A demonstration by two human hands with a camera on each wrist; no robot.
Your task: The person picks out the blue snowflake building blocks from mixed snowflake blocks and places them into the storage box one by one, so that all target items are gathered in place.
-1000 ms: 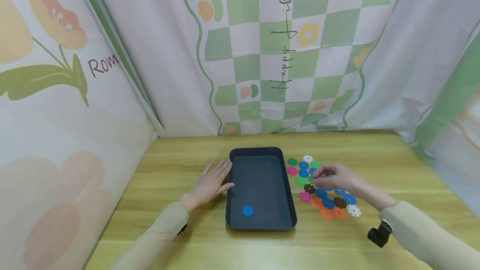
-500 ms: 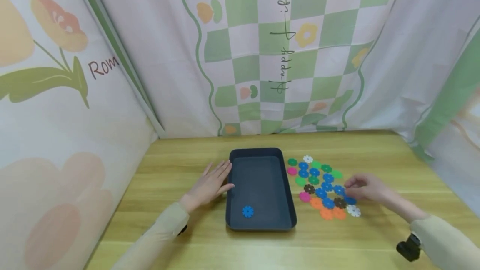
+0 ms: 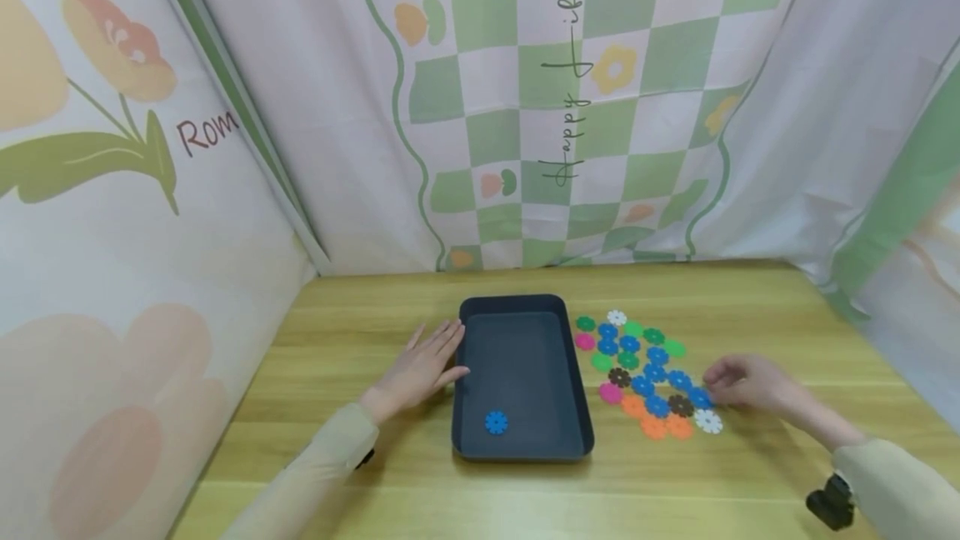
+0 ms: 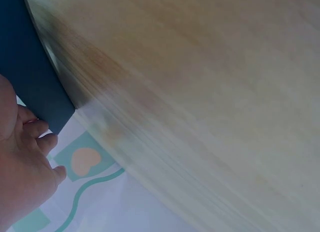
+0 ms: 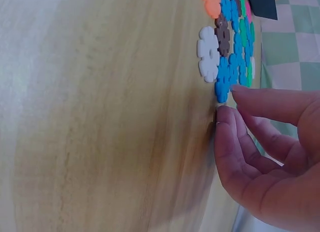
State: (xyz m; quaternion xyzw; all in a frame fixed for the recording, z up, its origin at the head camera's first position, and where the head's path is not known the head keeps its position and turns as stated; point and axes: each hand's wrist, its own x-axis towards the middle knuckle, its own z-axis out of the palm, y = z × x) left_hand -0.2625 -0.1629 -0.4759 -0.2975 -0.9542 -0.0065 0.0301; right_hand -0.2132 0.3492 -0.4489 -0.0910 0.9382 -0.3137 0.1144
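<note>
My left hand (image 3: 416, 373) lies with extended fingers against the left rim of a dark rectangular tray (image 3: 517, 373). Inside that tray, near its front left corner, is one blue flower-shaped disc (image 3: 496, 422). My right hand (image 3: 757, 386) is at the right edge of a spread of similar discs, its fingers loosely bent. In the right wrist view the thumb and fingertips are right at the edge of a blue disc (image 5: 222, 84), with a gap between them. A white disc (image 5: 208, 54) and a brown disc (image 5: 223, 35) lie beside it.
Several more discs lie flat right of the tray, among them orange (image 3: 653, 427), pink (image 3: 611, 392) and green (image 3: 654, 336) ones. The wooden table (image 3: 360, 482) ends at the back against a printed curtain (image 3: 495, 132).
My right hand has moved right, from above the middle of the discs to their right edge, uncovering several discs. My left hand and the tray have stayed in place.
</note>
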